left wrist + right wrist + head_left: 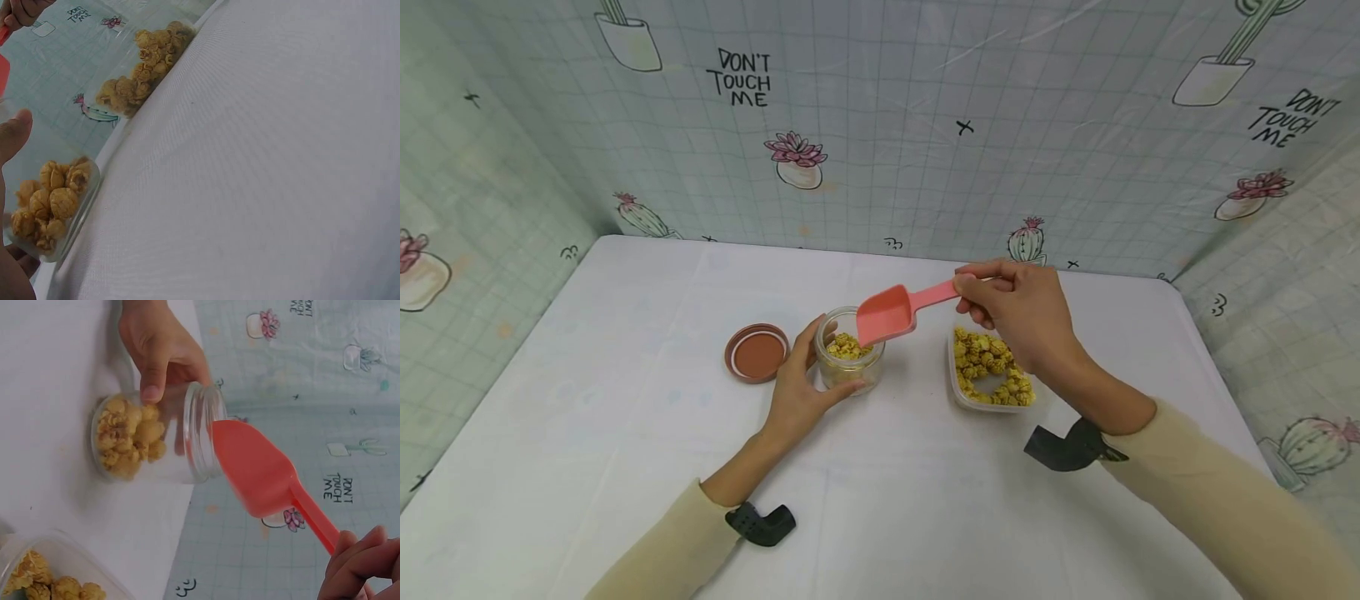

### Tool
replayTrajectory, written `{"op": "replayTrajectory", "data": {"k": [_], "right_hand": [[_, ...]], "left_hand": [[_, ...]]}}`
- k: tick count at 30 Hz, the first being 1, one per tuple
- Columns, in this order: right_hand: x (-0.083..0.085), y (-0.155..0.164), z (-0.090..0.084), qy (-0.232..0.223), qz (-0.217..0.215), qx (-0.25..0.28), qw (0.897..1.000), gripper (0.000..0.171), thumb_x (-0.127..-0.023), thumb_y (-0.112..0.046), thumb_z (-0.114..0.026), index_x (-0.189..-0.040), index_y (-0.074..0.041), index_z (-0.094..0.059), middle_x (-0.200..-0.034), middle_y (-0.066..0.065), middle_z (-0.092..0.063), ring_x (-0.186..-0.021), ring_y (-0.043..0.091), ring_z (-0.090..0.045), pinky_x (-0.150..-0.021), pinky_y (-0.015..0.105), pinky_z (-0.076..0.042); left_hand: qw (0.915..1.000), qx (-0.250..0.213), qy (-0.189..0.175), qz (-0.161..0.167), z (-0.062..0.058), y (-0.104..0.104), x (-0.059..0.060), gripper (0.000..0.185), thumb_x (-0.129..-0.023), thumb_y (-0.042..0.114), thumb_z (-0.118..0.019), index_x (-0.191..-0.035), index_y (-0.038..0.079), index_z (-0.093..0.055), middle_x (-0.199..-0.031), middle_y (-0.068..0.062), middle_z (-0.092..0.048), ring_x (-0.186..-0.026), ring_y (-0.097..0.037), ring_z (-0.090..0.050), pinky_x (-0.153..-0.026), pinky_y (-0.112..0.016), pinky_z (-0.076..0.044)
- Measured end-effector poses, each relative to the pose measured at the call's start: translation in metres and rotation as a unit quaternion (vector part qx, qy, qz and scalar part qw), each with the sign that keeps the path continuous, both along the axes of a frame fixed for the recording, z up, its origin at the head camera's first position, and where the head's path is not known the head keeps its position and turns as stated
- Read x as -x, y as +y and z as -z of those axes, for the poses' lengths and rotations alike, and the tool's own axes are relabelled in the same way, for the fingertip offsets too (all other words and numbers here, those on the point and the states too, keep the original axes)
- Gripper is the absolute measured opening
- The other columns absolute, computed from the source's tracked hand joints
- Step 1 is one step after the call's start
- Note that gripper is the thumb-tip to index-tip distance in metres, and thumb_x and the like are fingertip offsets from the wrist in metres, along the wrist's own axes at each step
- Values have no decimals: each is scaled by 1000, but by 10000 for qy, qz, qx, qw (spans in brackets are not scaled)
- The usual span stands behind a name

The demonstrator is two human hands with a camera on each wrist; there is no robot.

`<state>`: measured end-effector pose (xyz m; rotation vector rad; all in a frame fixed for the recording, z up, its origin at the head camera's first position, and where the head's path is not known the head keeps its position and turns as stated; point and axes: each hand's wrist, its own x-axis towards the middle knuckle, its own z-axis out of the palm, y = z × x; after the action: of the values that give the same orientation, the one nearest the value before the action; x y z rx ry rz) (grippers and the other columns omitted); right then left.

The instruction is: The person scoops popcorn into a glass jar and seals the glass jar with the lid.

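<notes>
- Left hand (pixel 801 390): clasped round the glass jar (pixel 847 373), upright toward the far edge of the white-covered table (pixel 895 508), part-filled with popcorn (pixel 128 437).
- Right hand (pixel 1021 307): pinching the pink scoop (pixel 886 315) by its handle; scoop tilted, lip at the jar's mouth, whether touching cannot be told.
- Plastic tub (pixel 953 382): more popcorn, toward the table's far right corner.
- Brown lid (pixel 757 354): just beside the left hand, toward the table's left edge.

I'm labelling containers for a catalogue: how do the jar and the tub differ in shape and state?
The jar is round, while the tub is squared-off with rounded corners. The left hand grips the jar; no hand holds the tub. The scoop is at the jar's mouth, away from the tub. Both are see-through and hold yellow popcorn.
</notes>
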<state>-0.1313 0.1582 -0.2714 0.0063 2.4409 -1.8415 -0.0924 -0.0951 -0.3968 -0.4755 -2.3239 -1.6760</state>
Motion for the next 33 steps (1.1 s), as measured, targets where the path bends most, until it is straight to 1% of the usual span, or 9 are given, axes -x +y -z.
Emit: {"op": "replayTrajectory", "data": {"k": [6, 11, 17, 21, 24, 25, 29, 31, 33], "right_hand": [[-1, -3, -10, 292, -156, -396, 9987, 26, -90, -22, -69, -108, -4, -68, -80, 16, -68, -62, 18, -56, -57, 22, -52], [-1, -4, -14, 362, -211, -417, 9983, 25, -89, -21, -70, -107, -3, -69, -80, 18, -67, -61, 19, -57, -56, 22, -52], [-2, -3, -14, 317, -193, -396, 9985, 25, -89, -22, -70, -106, -4, -69, -78, 15, -67, -61, 18, -56, -55, 22, -51], [-2, -2, -13, 312, -113, -430, 9985, 25, -90, -23, -69, -107, -4, -68, -79, 14, -68, -61, 18, -57, -56, 22, -52], [-3, 0, -13, 260, -15, -391, 9989, 27, -90, -23, -68, -109, -4, -68, -80, 13, -68, -62, 18, -57, -57, 21, -53], [-3, 1, -13, 238, 9, -366, 9990, 28, -91, -23, -68, -110, -3, -67, -81, 13, -68, -62, 17, -57, -57, 21, -52], [-3, 5, -14, 139, 119, -272, 9995, 30, -91, -24, -68, -112, -3, -66, -81, 12, -68, -62, 16, -56, -57, 20, -52], [-3, 7, -13, 102, 198, -173, 9996, 30, -90, -24, -68, -111, -3, -66, -80, 11, -68, -62, 15, -55, -57, 20, -51], [-3, 10, -13, 85, 296, -32, 9995, 30, -89, -24, -69, -110, -3, -66, -79, 11, -68, -61, 15, -55, -57, 19, -51]], "left_hand": [[10000, 24, -33, -12, 0, 0, 0, 91, -70, 0, -84, -143, -9, -30, -136, -28, -46, -126, -39, -44, -105, -39, -38], [10000, 22, -40, 1, 0, 0, 0, 91, -70, 0, -84, -143, -8, -30, -137, -26, -47, -127, -38, -44, -105, -39, -38], [9999, 43, -117, 15, -1, 0, -1, 92, -71, 1, -83, -144, -9, -28, -140, -27, -42, -127, -39, -43, -105, -43, -38], [9999, 77, -141, -55, 19, -3, 7, 99, -71, 8, -85, -149, -1, -25, -146, -20, -38, -129, -33, -42, -106, -44, -36], [9995, 222, 123, -184, 33, -6, 12, 103, -69, 15, -88, -150, 6, -25, -148, -13, -36, -131, -26, -40, -107, -43, -36], [9989, 286, 276, -249, 32, -6, 12, 104, -68, 17, -89, -150, 7, -26, -148, -11, -36, -132, -24, -39, -107, -42, -36], [9928, 415, 995, -527, 27, -6, 11, 103, -63, 14, -91, -148, 4, -31, -145, -10, -40, -132, -24, -37, -104, -46, -38], [9899, 387, 1213, -622, 24, -6, 11, 103, -62, 11, -91, -146, 3, -33, -143, -11, -41, -131, -25, -37, -103, -48, -38], [9884, 337, 1313, -689, 23, -5, 11, 102, -61, 10, -91, -145, 3, -36, -143, -12, -42, -130, -25, -38, -103, -47, -38]]}}
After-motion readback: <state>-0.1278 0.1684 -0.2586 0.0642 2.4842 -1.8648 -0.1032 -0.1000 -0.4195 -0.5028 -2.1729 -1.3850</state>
